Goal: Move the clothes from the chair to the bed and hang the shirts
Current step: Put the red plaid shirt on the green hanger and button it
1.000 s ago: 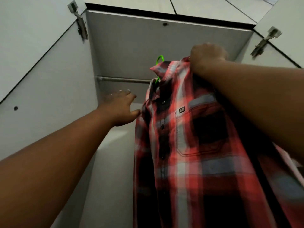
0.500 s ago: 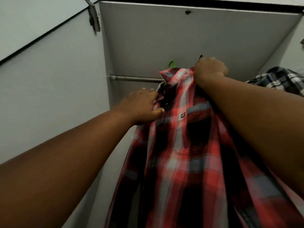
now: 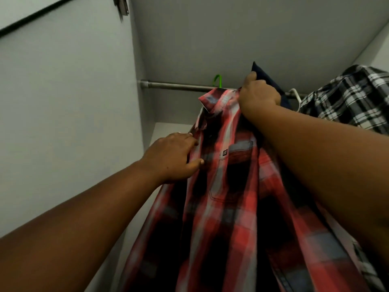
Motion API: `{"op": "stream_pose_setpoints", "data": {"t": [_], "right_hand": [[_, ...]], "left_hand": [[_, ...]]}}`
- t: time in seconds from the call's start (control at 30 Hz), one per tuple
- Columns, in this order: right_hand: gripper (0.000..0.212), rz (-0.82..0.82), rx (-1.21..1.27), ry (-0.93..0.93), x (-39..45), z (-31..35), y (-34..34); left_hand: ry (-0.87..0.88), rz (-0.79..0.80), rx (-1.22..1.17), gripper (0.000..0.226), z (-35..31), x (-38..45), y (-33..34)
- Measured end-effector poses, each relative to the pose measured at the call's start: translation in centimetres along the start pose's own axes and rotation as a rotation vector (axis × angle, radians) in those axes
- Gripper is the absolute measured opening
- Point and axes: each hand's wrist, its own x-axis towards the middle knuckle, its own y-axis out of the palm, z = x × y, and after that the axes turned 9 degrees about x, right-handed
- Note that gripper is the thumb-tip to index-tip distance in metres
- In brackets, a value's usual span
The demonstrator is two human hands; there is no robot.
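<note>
A red, white and black plaid shirt (image 3: 227, 197) hangs inside the wardrobe from a green hanger (image 3: 218, 80), whose hook is over the metal rail (image 3: 179, 86). My right hand (image 3: 259, 95) grips the shirt at its left shoulder by the collar, up near the rail. My left hand (image 3: 174, 157) holds the shirt's front edge below the collar, thumb on the cloth and fingers behind it. The hanger's body is hidden inside the shirt.
To the right on the same rail hang a dark navy garment (image 3: 271, 83) on a white hanger (image 3: 294, 95) and a black-and-white plaid shirt (image 3: 345, 102). The wardrobe's left wall (image 3: 69, 114) and open door with a hinge (image 3: 121, 5) stand close.
The view has dropped and shifted right, so the other hung clothes show. My left hand went from beside the shirt to holding its front edge. The hanger hook now sits at the rail.
</note>
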Motion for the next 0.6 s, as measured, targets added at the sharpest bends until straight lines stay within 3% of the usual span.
{"op": "stream_pose_setpoints", "data": {"t": [0.1, 0.27, 0.47, 0.6], "right_hand": [[0.048, 0.013, -0.041, -0.015, -0.1, 0.3, 0.2], [0.044, 0.009, -0.099, -0.077, 0.9, 0.8, 0.0], [0.04, -0.012, -0.184, -0.216, 1.9, 1.7, -1.1], [0.038, -0.001, -0.191, -0.228, 1.5, 0.7, -1.2]], "left_hand": [[-0.019, -0.012, 0.0, 0.059, 0.6, -0.6, 0.2], [-0.034, 0.038, 0.017, 0.071, 1.3, -1.5, 0.2], [-0.055, 0.034, 0.057, 0.059, 2.6, -2.7, 0.8], [-0.065, 0.074, 0.062, 0.074, 3.3, -4.0, 1.7]]}}
